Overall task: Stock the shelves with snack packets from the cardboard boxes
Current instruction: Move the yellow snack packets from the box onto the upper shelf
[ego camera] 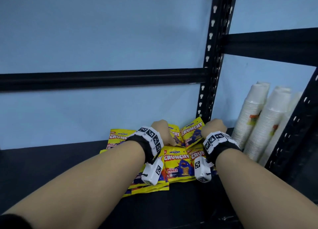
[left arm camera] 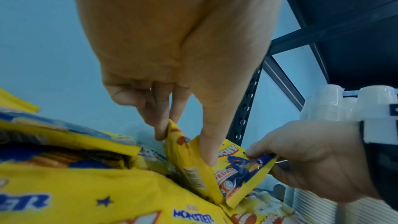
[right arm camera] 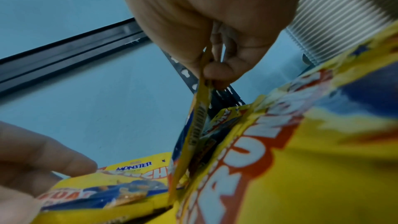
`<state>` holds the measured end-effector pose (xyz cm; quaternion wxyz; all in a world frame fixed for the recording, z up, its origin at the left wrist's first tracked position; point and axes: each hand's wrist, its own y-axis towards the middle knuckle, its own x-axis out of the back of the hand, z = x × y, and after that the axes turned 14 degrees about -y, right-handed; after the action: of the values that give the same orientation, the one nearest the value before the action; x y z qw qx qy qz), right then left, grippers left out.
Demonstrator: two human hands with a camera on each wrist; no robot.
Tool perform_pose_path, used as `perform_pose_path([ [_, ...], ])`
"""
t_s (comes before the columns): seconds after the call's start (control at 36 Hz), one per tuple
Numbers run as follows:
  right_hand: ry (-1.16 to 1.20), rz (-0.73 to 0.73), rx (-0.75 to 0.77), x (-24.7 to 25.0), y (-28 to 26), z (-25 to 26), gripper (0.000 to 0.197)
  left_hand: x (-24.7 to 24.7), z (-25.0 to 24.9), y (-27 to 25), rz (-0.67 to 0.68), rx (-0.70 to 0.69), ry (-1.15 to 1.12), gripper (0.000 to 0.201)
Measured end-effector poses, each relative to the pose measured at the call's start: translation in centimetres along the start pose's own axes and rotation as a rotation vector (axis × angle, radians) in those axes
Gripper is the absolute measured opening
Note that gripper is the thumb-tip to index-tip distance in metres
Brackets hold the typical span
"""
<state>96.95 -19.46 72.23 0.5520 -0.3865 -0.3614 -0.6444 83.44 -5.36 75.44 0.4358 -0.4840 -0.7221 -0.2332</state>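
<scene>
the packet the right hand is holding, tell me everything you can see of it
The packet is a flat, glossy yellow snack pouch printed with "CRUNCHY" in red-outlined letters, a blue cartoon monster and a red "PEDAS" label. It stands tilted at the back of the black shelf, beside the upright post, over other identical packets. The right hand pinches its edge; the left hand has a thumb against it.

A heap of yellow foil snack packets [ego camera: 176, 161] lies on the black shelf board [ego camera: 51, 165], toward its right end and close to the pale blue back wall [ego camera: 103, 31]. The black slotted metal upright [ego camera: 211, 65] stands just behind the heap. Right of the upright, tall stacks of white paper cups [ego camera: 254, 122] lean on the next shelf.
</scene>
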Motion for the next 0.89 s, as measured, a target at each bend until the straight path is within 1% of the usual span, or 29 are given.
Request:
perform_pose_path([
  [0.08, 0.071, 0.028, -0.017, -0.3, 0.0, -0.3, 0.033, 0.0, 0.3, 0.3, 0.044, 0.020, 0.012, 0.059],
  [0.14, 0.072, 0.056, 0.027, -0.3, -0.2, -0.4, 0.027, 0.2, 0.3, 0.1, 0.081, 0.042, 0.015, 0.061],
  [0.17, 0.042, 0.070, 0.060, -0.3, -0.5, -0.5, 0.027, 0.3, 0.3, 0.1, 0.099, 0.054, 0.035, 0.061],
  [0.19, 0.011, 0.086, 0.083, -0.2, -0.7, -0.5, 0.029, 0.4, 0.4, -0.1, 0.115, 0.057, 0.050, 0.058],
  [0.22, -0.010, 0.085, 0.097, -0.1, -0.8, -0.6, 0.029, 0.5, 0.4, -0.1, 0.128, 0.064, 0.055, 0.052],
  [0.25, -0.035, 0.060, 0.109, -0.1, -0.8, -0.7, 0.027, 0.6, 0.4, -0.3, 0.141, 0.055, 0.067, 0.046],
  [0.28, -0.063, 0.032, 0.116, -0.1, -0.8, -0.6, 0.024, 0.5, 0.6, -0.2, 0.147, 0.045, 0.072, 0.055],
  [0.31, -0.085, 0.010, 0.122, 0.1, -0.9, -0.6, 0.019, 0.4, 0.8, -0.1, 0.146, 0.026, 0.083, 0.070],
  [0.33, -0.108, -0.004, 0.124, 0.3, -1.0, -0.4, 0.014, 0.4, 0.7, -0.3, 0.133, 0.021, 0.072, 0.077],
  [0.36, -0.138, -0.015, 0.129, 0.4, -0.9, -0.3, 0.010, 0.4, 0.7, -0.5, 0.120, 0.017, 0.064, 0.078],
  [0.42, -0.181, -0.007, 0.132, 0.6, -0.9, -0.1, 0.015, 0.3, 0.5, -0.9, 0.122, 0.022, 0.077, 0.073],
  [0.5, -0.161, 0.017, 0.109, 0.4, -0.9, -0.3, 0.025, 0.4, 0.6, -1.4, 0.140, 0.013, 0.087, 0.049],
  [0.53, -0.159, 0.034, 0.121, 0.3, -0.9, -0.4, 0.031, 0.5, 0.8, -1.5, 0.145, 0.017, 0.090, 0.047],
  [0.56, -0.178, 0.066, 0.152, 0.2, -1.0, -0.4, 0.034, 0.6, 0.9, -1.7, 0.148, 0.011, 0.093, 0.048],
  [0.61, -0.227, 0.136, 0.198, 0.1, -1.2, -0.5, 0.034, 1.0, 1.0, -2.1, 0.137, -0.008, 0.089, 0.058],
  [0.67, -0.274, 0.178, 0.200, 0.1, -1.5, -0.6, 0.032, 1.6, 1.2, -2.6, 0.101, -0.030, 0.053, 0.057],
  [0.75, -0.304, 0.172, 0.200, 1.0, -2.2, -0.4, 0.027, 2.9, 1.4, -3.7, 0.050, -0.049, -0.038, 0.068],
  [0.81, -0.308, 0.149, 0.239, 1.9, -3.1, 0.1, 0.027, 3.9, 1.9, -4.6, 0.033, -0.060, -0.102, 0.068],
  [0.89, -0.286, 0.123, 0.343, 3.3, -5.3, 1.1, 0.030, 5.4, 3.1, -6.0, 0.010, -0.068, -0.195, 0.064],
])
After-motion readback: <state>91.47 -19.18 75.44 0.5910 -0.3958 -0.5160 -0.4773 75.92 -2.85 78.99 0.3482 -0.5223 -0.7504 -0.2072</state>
